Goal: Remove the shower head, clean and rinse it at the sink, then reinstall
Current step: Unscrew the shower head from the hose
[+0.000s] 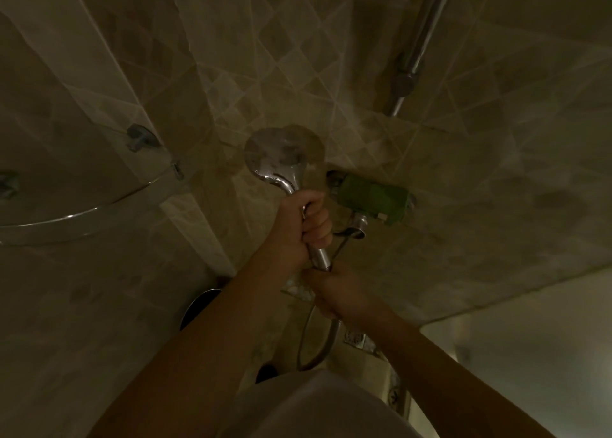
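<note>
Chrome hand-held shower head (281, 159), round-faced with a curved shiny neck, is held up in front of the beige diamond-patterned tiled wall (298, 57), its disc tilted toward the upper left and its handle running down and to the right. The left hand (303, 227) grips the handle with all fingers curled tightly round it, thumb side toward the head. Just below, at the bottom end of the handle, the right hand (331, 292) closes around the joint where the flexible metal hose (318, 348) meets the handle; the light is dim and the hand covers that joint, so whether the fingers pinch a nut or simply clasp the hose end is hard to say. The hose hangs from under the right hand in a loop that drops and curves back up. Just beside the left hand, on the wall, sits a green-wrapped mixer valve (374, 199) with a chrome outlet beneath it. A chrome vertical riser rail (427, 30) runs up the wall at the upper right. To the left, a curved glass shelf with a chrome edge (66, 219) is fixed in the corner by small metal clips
</note>
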{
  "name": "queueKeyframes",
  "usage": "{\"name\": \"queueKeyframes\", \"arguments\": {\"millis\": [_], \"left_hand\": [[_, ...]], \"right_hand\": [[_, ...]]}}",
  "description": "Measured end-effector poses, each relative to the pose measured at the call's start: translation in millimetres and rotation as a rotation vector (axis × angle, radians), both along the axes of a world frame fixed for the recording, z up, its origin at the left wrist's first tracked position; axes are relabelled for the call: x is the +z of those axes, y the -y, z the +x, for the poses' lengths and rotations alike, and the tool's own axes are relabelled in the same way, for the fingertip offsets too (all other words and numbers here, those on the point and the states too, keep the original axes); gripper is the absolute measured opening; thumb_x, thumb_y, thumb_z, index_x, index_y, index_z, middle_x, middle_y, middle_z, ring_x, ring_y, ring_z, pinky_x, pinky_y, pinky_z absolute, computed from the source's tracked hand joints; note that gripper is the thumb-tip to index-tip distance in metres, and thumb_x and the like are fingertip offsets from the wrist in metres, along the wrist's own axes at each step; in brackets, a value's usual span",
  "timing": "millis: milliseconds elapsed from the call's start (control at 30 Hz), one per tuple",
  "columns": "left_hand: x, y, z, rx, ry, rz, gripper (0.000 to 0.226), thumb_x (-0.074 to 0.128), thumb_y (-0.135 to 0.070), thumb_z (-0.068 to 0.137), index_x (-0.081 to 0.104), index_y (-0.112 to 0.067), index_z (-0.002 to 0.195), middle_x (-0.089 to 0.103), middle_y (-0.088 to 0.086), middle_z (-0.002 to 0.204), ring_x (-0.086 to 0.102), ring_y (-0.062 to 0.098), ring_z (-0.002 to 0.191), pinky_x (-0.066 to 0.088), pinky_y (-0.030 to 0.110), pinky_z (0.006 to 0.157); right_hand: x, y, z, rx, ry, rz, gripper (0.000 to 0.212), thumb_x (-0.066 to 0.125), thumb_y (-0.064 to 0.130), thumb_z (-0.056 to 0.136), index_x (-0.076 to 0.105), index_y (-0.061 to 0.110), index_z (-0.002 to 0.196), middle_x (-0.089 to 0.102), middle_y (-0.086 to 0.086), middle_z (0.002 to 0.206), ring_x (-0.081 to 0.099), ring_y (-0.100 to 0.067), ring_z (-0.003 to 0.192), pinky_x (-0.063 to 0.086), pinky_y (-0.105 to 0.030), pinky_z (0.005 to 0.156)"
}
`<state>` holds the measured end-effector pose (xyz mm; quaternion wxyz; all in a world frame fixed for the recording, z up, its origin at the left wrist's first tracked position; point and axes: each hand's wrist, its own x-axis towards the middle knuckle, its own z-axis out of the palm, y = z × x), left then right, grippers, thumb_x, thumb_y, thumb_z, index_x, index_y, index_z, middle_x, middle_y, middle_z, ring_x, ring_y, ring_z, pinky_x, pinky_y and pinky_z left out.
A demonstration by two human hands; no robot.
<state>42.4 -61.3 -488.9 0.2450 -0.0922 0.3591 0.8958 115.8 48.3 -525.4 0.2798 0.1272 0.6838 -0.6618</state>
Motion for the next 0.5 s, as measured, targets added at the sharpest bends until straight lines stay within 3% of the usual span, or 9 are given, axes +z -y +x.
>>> {"name": "queueKeyframes", "arguments": {"millis": [133, 333, 400, 500], "left_hand": [[6.4, -19.0, 8.2, 0.228, 0.121, -0.23, 0.048, 0.05, -0.016, 0.093, 0.031, -0.023, 0.049, 0.025, -0.005, 0.039, 0.022, 0.011, 0.03, 0.022, 0.018, 0.037], [5.0, -36.2, 14.7, 0.572, 0.232, -0.463, 0.037, 0.057, -0.019, 0.09, 0.044, -0.016, 0.056, 0.038, -0.003, 0.04, 0.033, 0.014, 0.035, 0.03, 0.024, 0.042], [0.8, -38.9, 16.3, 0.659, 0.22, -0.499, 0.037, 0.058, -0.021, 0.09, 0.044, -0.014, 0.056, 0.039, -0.003, 0.041, 0.035, 0.015, 0.035, 0.033, 0.026, 0.043], [-1.6, -35.3, 17.5, 0.656, 0.225, -0.436, 0.035, 0.064, -0.021, 0.086, 0.046, -0.015, 0.057, 0.041, -0.003, 0.041, 0.037, 0.014, 0.035, 0.035, 0.026, 0.042]], "right_hand": [[2.1, -1.9, 4.7, -0.007, -0.116, 0.239, 0.019, 0.062, 0.016, 0.085, 0.058, 0.009, 0.068, 0.048, 0.001, 0.049, 0.041, -0.006, 0.036, 0.032, -0.019, 0.039], [-0.3, -0.8, 8.8, -0.028, -0.227, 0.411, 0.033, 0.058, 0.007, 0.087, 0.051, 0.004, 0.055, 0.05, -0.004, 0.05, 0.042, -0.009, 0.041, 0.029, -0.016, 0.038], [-2.8, -1.7, 8.2, -0.027, -0.254, 0.511, 0.041, 0.058, 0.007, 0.085, 0.044, 0.012, 0.048, 0.046, 0.0, 0.045, 0.04, -0.007, 0.038, 0.025, -0.014, 0.034], [-3.7, -4.7, 4.7, 0.004, -0.258, 0.507, 0.035, 0.06, 0.01, 0.083, 0.05, 0.014, 0.05, 0.051, 0.002, 0.047, 0.048, -0.011, 0.042, 0.033, -0.019, 0.039]]}}
